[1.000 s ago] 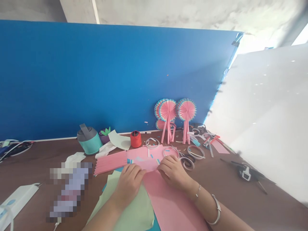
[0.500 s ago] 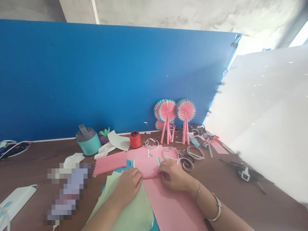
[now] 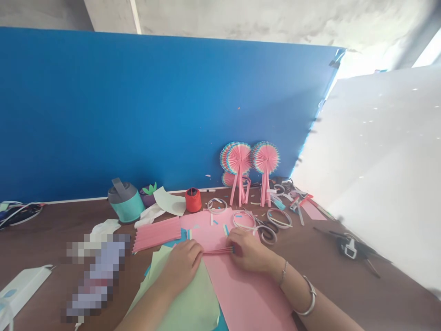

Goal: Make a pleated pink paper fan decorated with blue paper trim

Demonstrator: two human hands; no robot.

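Observation:
A pink paper sheet point(image 3: 204, 239) with blue-and-cream side edges has narrow accordion pleats along its near edge. My left hand point(image 3: 188, 257) pinches the left end of these pleats, while its wrist rests above a stack of pale green paper point(image 3: 186, 299). At the right end, my right hand point(image 3: 246, 250) grips the same pleats, its fingers curled in; the fingertips are partly hidden. Beneath lies a larger pink sheet point(image 3: 248, 289). Left of the hands is a finished-looking pleated pink paper point(image 3: 156, 233). Several round pink paper fans point(image 3: 240, 158) stand against the blue panel.
Rolls of white tape point(image 3: 279, 218) and scissors point(image 3: 267, 227) lie beyond my right hand. A red spool point(image 3: 193, 200), a teal container point(image 3: 126, 202) and a small plant pot point(image 3: 149, 195) stand at the back. Black-handled pliers-like tools point(image 3: 349, 248) lie right. A white panel point(image 3: 386, 161) borders the right side.
The pleats at the near edge have been drawn tighter together into a thin, stacked band between my hands. Both hands stay in nearly the same place.

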